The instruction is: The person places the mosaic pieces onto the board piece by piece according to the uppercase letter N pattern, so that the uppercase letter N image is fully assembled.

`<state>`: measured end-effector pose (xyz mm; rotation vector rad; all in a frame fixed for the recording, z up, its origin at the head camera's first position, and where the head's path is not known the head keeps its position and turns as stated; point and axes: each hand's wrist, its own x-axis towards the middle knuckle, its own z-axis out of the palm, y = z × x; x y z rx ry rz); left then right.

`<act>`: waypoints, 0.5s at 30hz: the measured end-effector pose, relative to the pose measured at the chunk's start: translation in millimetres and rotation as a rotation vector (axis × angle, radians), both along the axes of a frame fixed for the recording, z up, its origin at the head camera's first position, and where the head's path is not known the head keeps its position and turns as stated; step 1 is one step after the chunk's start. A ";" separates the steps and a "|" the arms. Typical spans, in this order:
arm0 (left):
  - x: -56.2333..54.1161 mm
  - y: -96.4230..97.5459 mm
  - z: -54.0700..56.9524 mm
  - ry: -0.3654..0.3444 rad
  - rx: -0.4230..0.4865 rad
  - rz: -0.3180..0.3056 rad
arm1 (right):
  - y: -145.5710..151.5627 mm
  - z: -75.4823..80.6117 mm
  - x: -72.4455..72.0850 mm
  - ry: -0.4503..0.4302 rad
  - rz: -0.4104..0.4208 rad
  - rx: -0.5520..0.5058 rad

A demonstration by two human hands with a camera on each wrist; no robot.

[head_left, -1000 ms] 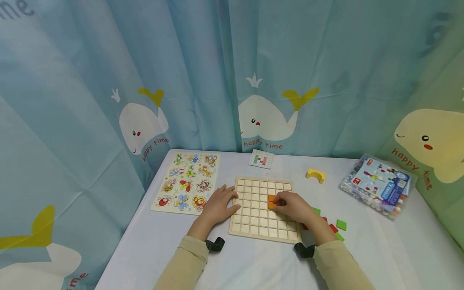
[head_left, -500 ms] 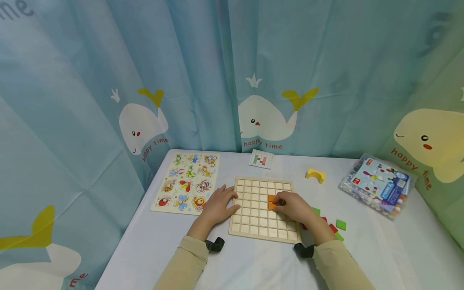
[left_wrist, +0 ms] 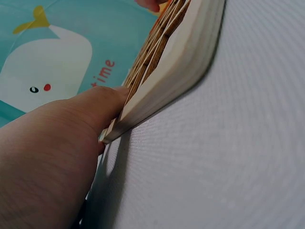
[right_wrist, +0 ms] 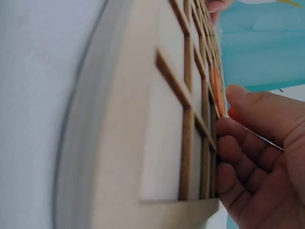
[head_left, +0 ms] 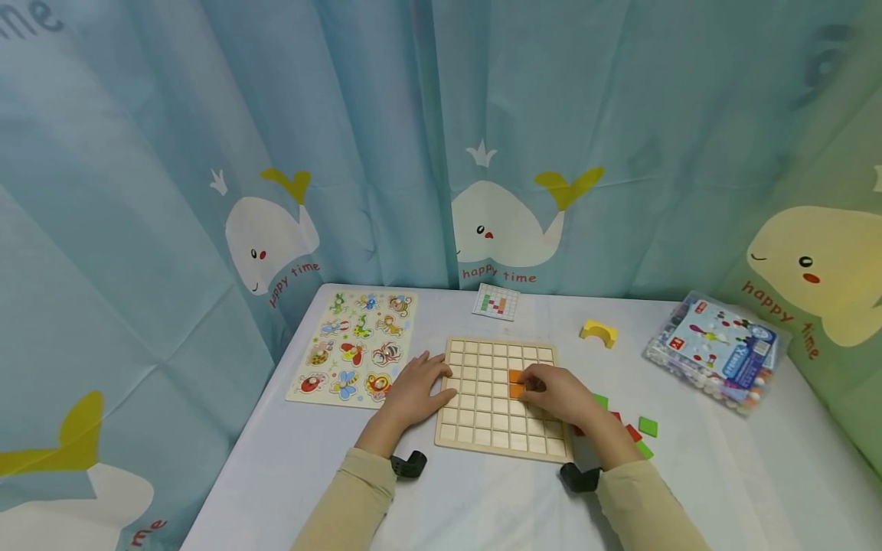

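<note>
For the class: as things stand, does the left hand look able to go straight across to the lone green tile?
Probably not: the left hand touches the left edge of the wooden grid board, and the right forearm lies across the direct line to the lone green tile.

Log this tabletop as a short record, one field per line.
Left hand: touches the left edge of the board
Right hand: over the board, seems to pinch an orange piece
Board: wooden, gridded, flat on the table
Orange tiles: two seen in adjoining cells, partly behind the right fingers
Loose tiles: red and green, right of the board, some hidden by the arm
Card: beyond the board, colored grid pattern
Other items: insect puzzle, left; yellow arch and box, right
</note>
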<state>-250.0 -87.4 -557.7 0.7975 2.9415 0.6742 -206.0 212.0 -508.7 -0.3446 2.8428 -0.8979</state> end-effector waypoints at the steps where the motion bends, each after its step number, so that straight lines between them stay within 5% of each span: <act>1: 0.0 0.1 -0.3 0.001 -0.001 0.001 | 1.3 1.0 1.4 0.006 0.005 0.000; 15: 2.3 0.1 2.5 0.002 0.009 0.004 | 47.7 36.6 22.6 0.028 -0.048 0.013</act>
